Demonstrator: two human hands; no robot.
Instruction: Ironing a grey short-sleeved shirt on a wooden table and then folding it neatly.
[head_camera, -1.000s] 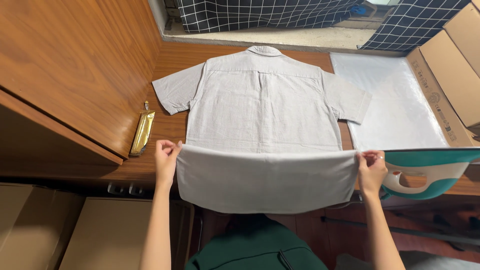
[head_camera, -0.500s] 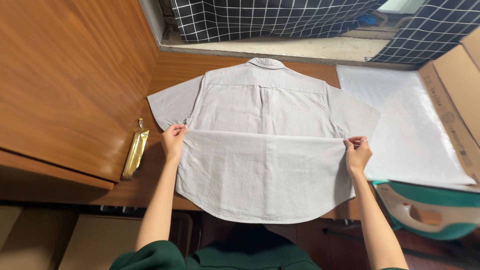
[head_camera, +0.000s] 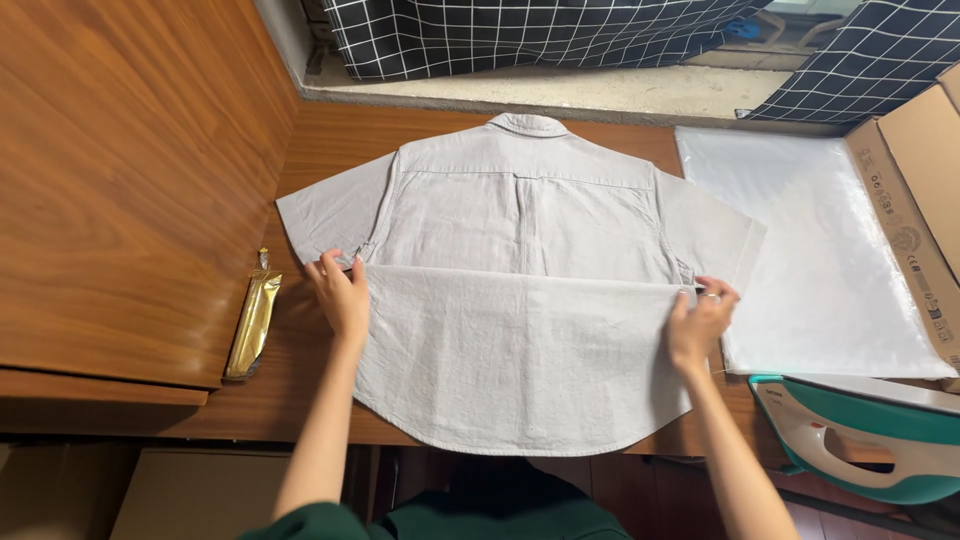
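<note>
The short-sleeved grey shirt lies back side up on the wooden table, collar away from the person, with its lower part turned up so that the folded edge runs straight from the left hand to the right hand. Each hand pinches one end of this fold between thumb and fingers, just under a sleeve. The cloth looks thin, light and soft, so I judge it will sag between the grips unless it is taken at both outer ends.
</note>
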